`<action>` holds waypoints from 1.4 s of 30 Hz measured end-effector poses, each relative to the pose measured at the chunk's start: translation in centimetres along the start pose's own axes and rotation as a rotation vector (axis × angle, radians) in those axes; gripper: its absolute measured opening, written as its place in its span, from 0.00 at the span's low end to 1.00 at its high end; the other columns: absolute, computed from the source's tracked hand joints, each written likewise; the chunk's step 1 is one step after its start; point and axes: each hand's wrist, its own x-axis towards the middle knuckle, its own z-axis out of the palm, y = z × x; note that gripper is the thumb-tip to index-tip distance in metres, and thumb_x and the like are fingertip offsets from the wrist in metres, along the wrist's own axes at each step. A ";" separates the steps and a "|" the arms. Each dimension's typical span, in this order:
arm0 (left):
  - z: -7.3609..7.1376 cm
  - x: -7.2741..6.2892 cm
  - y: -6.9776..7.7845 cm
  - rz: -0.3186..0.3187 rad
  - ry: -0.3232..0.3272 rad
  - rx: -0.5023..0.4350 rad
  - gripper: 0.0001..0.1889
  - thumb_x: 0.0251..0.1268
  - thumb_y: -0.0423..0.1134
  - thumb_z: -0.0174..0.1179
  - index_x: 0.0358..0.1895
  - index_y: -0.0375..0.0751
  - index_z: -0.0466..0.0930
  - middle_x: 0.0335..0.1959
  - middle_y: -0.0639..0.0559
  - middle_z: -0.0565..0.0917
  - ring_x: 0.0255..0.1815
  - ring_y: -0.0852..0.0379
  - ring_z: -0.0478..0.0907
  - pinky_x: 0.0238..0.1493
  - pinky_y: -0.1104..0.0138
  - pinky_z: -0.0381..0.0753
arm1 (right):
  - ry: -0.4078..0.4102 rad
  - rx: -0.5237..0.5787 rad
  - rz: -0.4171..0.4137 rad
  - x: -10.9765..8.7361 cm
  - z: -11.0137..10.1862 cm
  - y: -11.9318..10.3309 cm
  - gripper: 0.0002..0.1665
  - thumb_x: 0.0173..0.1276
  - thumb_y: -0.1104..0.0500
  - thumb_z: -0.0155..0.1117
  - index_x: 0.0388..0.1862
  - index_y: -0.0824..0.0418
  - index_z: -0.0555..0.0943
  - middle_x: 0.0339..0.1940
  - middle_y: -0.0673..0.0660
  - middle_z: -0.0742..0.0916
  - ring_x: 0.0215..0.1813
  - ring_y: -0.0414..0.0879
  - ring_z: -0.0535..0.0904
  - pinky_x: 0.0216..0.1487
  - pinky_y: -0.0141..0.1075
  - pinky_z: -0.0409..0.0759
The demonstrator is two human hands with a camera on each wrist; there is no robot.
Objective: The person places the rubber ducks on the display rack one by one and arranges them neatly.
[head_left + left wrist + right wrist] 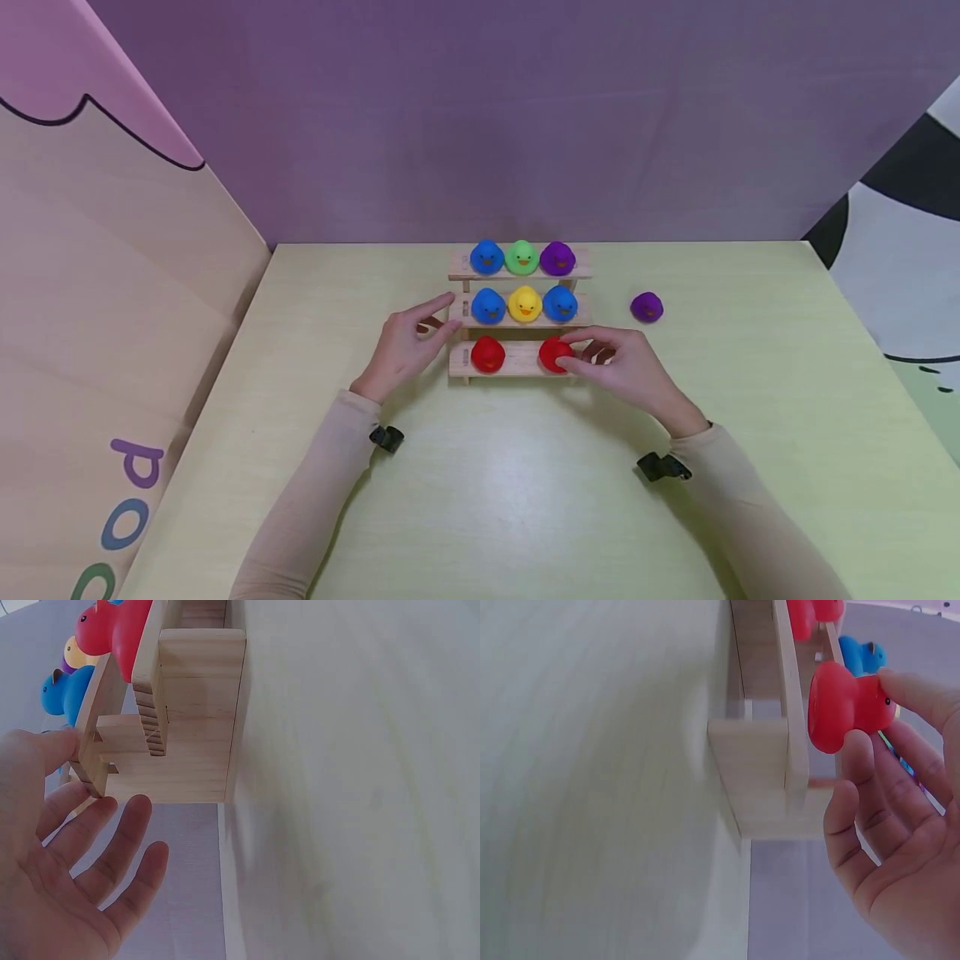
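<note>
A wooden three-step stand (517, 369) holds rubber ducks in rows. My left hand (408, 343) grips the left end of its middle step between thumb and index finger, the other fingers spread in the left wrist view. My right hand (626, 367) pinches a red rubber duck (836, 709) at the right end of the bottom step. In the right wrist view this duck is tilted by the step's edge; whether it touches the step I cannot tell. Another red duck (487, 355) sits at the bottom step's left end, with a gap between the two.
Blue (489, 307), yellow (524, 304) and blue ducks stand on the middle step. The top step carries blue, green (521, 257) and purple ducks. A loose purple duck (647, 307) lies on the table (480, 500) right of the stand. A purple wall (480, 125) rises behind.
</note>
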 end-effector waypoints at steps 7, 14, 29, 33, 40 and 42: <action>0.0 -0.1 -0.2 0.003 0.003 0.011 0.28 0.77 0.50 0.66 0.77 0.55 0.76 0.73 0.50 0.82 0.53 0.47 0.88 0.57 0.53 0.89 | -0.029 0.027 -0.037 0.9 1.3 -0.6 0.18 0.67 0.55 0.80 0.55 0.57 0.91 0.43 0.56 0.93 0.36 0.47 0.84 0.39 0.31 0.83; 0.1 0.0 -0.3 0.018 0.006 0.006 0.28 0.77 0.49 0.67 0.77 0.54 0.76 0.73 0.49 0.82 0.53 0.48 0.88 0.57 0.52 0.90 | -0.050 0.035 -0.041 1.5 2.3 -0.5 0.17 0.67 0.56 0.80 0.54 0.55 0.91 0.42 0.55 0.93 0.38 0.47 0.84 0.40 0.31 0.83; -0.3 -0.2 -0.3 0.031 0.012 0.010 0.28 0.77 0.48 0.67 0.76 0.53 0.77 0.73 0.49 0.82 0.52 0.48 0.89 0.59 0.52 0.88 | -0.035 0.016 -0.063 1.8 3.6 -1.0 0.17 0.65 0.57 0.81 0.53 0.54 0.92 0.38 0.52 0.93 0.36 0.47 0.82 0.36 0.31 0.81; -0.3 -0.2 -0.4 0.032 0.008 0.009 0.28 0.77 0.49 0.67 0.77 0.53 0.76 0.72 0.49 0.82 0.52 0.48 0.88 0.58 0.52 0.89 | -0.030 0.013 -0.056 1.7 3.6 -1.1 0.17 0.66 0.58 0.81 0.53 0.55 0.92 0.39 0.52 0.94 0.36 0.47 0.82 0.36 0.30 0.81; -0.2 -0.1 -0.4 0.019 0.001 0.005 0.28 0.77 0.50 0.67 0.77 0.55 0.76 0.72 0.50 0.83 0.52 0.48 0.88 0.56 0.53 0.90 | -0.023 0.017 -0.053 1.7 3.7 -1.2 0.17 0.66 0.57 0.81 0.53 0.55 0.92 0.40 0.53 0.94 0.36 0.48 0.82 0.36 0.31 0.81; -0.2 -0.1 -0.4 0.017 0.001 0.002 0.28 0.76 0.50 0.67 0.77 0.55 0.76 0.72 0.50 0.83 0.52 0.48 0.88 0.57 0.53 0.90 | -0.026 0.018 -0.050 1.7 3.7 -1.2 0.17 0.66 0.57 0.81 0.53 0.55 0.92 0.39 0.52 0.93 0.35 0.48 0.81 0.35 0.31 0.80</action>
